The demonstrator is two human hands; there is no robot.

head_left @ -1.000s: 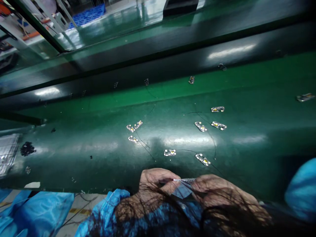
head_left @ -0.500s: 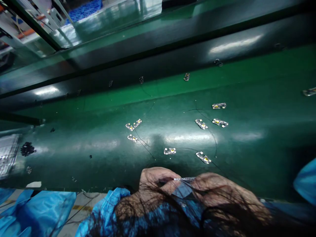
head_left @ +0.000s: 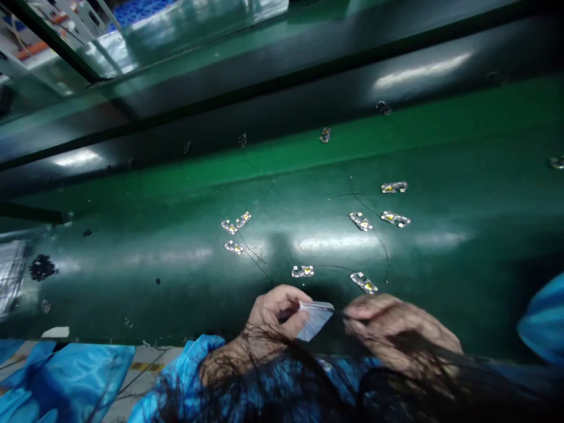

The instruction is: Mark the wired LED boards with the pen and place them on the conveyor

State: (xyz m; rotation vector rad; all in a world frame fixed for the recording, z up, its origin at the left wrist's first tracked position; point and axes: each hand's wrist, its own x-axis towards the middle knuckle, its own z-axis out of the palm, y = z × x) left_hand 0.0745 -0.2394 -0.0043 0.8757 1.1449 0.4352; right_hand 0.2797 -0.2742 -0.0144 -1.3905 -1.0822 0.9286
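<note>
The left hand [head_left: 277,314] is pinching a pale, angular sheet [head_left: 318,321]. The right hand [head_left: 394,326] is hovering curled, its hold unclear. Circuit boards [head_left: 302,271] are dotting the glossy bench [head_left: 194,296].

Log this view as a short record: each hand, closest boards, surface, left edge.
Left hand: pinching a pale flat piece
Right hand: beside that piece; any grip unclear
Closest boards: two small circuit boards, just beyond the hands
Surface: glossy green, more boards scattered across it
Left edge: dark cluster beside something silvery
</note>
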